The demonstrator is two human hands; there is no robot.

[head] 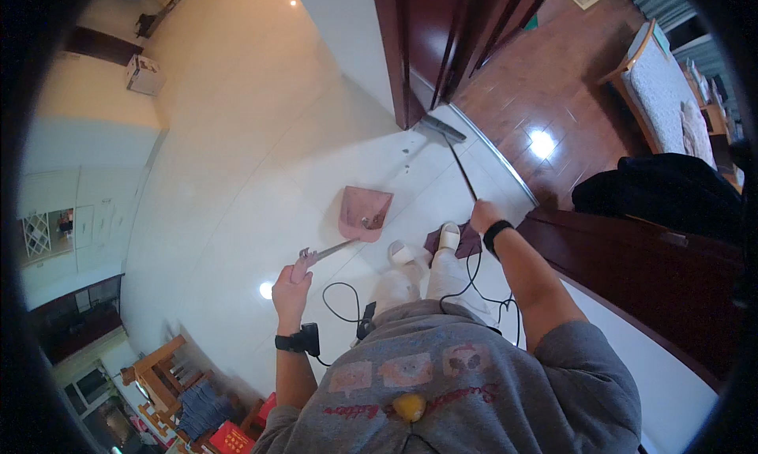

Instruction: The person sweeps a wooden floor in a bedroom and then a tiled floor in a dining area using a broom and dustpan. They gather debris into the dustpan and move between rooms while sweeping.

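My left hand (291, 293) is closed around the upper end of the handle (331, 251) of a pink dustpan (359, 211). The pan rests on the white tiled floor, its mouth facing away from me, with some dark debris (373, 220) inside. My right hand (485, 217) grips the dark stick (462, 168) of a broom. The grey broom head (444, 128) lies on the tiles beside the foot of the door frame (408, 113). A few small dark bits (406, 151) are on the floor between the broom head and the dustpan.
A metal threshold strip (494, 153) divides the tiles from a brown wood floor (521, 122). Cables (468, 288) hang near my legs. A dark red cloth (468, 241) lies under one slipper (449, 237). An open door (628, 264) stands at right, wooden furniture (157, 374) at lower left.
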